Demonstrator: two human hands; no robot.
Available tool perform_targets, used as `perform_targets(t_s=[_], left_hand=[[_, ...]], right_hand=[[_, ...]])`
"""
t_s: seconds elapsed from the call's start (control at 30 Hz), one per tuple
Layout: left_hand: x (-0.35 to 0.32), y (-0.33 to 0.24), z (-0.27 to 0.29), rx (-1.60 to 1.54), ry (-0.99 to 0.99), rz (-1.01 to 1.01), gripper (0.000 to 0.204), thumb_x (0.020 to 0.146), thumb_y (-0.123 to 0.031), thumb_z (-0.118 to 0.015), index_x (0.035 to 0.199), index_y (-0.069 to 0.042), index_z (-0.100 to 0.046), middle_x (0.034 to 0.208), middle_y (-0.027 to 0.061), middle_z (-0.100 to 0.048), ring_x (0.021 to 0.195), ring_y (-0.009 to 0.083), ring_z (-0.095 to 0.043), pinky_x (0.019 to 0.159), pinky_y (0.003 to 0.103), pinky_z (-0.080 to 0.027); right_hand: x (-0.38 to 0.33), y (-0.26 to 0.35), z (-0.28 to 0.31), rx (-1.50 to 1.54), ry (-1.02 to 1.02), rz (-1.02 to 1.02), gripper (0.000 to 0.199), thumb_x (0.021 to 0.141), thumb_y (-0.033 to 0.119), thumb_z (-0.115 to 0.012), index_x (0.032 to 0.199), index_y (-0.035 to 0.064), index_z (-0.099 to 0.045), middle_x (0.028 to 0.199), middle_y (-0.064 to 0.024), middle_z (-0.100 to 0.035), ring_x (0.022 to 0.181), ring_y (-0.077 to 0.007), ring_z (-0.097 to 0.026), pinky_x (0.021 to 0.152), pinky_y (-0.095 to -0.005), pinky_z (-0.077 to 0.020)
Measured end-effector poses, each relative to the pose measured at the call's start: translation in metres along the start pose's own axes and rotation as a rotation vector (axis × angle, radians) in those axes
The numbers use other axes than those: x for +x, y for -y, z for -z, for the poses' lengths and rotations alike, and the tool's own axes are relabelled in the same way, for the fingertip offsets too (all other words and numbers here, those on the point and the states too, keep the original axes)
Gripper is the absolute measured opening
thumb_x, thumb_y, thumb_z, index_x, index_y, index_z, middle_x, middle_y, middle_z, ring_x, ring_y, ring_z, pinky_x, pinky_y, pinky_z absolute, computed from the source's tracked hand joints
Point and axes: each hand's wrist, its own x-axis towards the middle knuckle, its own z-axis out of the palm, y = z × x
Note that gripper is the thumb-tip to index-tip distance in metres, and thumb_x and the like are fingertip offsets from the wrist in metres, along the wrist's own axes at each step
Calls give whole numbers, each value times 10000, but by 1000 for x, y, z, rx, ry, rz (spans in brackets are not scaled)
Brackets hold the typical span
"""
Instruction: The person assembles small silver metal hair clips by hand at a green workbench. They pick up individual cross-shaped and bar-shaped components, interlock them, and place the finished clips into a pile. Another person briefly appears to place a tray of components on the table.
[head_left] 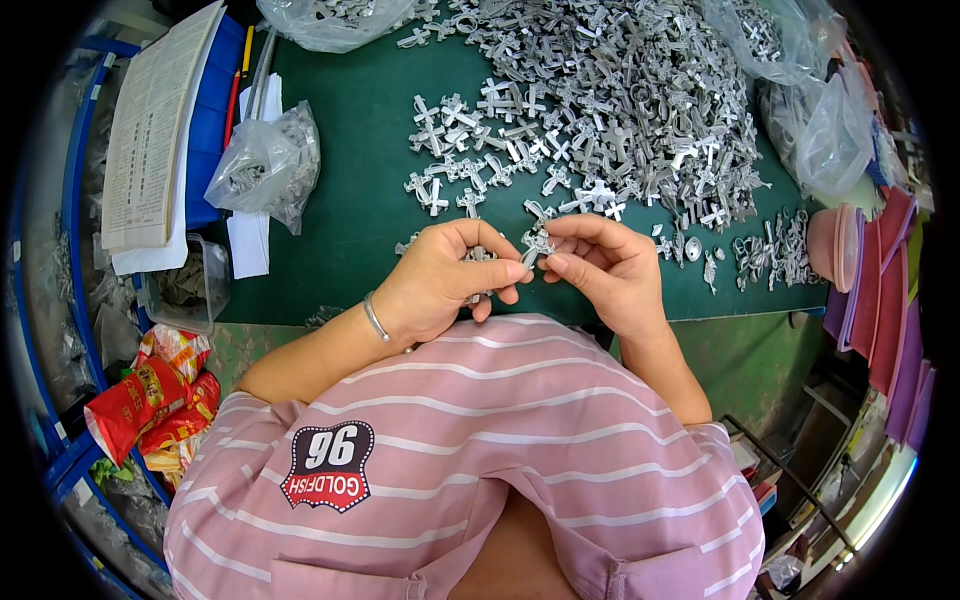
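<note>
Close to the table's near edge, my left hand [445,275] is closed, with its thumb and forefinger pinched together. Small silver-grey metal pieces [481,256] show between its curled fingers. My right hand [615,272] pinches a small metal cross [537,243] between thumb and fingers, and the left thumb tip almost meets it. Fingers partly cover the cross, so its lower end is hard to make out. Just beyond the hands lie loose metal crosses [430,195], spread in a loose group. They run into a large heap of crosses [640,110] at the far right.
On the green tabletop [350,150], a plastic bag of metal parts [268,165] stands left, beside a blue bin [208,150] and paper sheets [150,130]. Long thin metal pieces [775,250] lie right, near pink bowls [835,245]. More plastic bags [820,120] sit far right.
</note>
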Motion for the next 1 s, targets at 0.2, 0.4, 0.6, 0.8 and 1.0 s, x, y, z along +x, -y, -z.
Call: perform_targets(t_s=[0.2, 0.4, 0.6, 0.8, 1.0], left_hand=[[0, 0, 1, 4, 7, 0, 127, 830, -52, -674, 896, 4, -581, 854, 124, -657, 674, 125, -620, 442, 198, -450], [0, 0, 0, -2, -1, -2, 99, 832, -34, -663, 876, 4, -583, 850, 134, -653, 660, 129, -616, 432, 193, -446], [0, 0, 1, -10, 0, -1, 87, 834, -28, -657, 870, 2, -585, 849, 139, -649, 653, 129, -612, 426, 189, -443], [1, -2, 0, -11, -4, 11, 92, 833, -32, -660, 868, 1, -582, 848, 143, -646, 653, 129, -612, 425, 187, -443], [1, -3, 3, 13, -23, -22, 96, 827, -22, -661, 866, 7, -579, 854, 150, -646, 655, 130, -612, 431, 194, -432]], right_hand=[[0, 1, 0, -9, -2, 2, 271, 828, -50, -639, 1096, -59, -605, 953, -95, -644, 843, -130, -637, 712, -236, -536], [1, 1, -1, -6, -9, -5, 264, 826, -50, -642, 1088, -58, -606, 944, -96, -647, 835, -131, -639, 708, -237, -538], [0, -3, -1, 27, -33, -5, 216, 825, -48, -647, 1037, -64, -607, 930, -108, -654, 814, -136, -648, 706, -242, -544], [1, -3, 0, 40, -37, -23, 221, 816, -59, -651, 1032, -72, -603, 930, -118, -654, 818, -142, -653, 714, -245, -550], [5, 0, -1, 7, -53, -2, 218, 804, -70, -658, 1017, -49, -616, 947, -102, -657, 855, -146, -647, 730, -256, -536]])
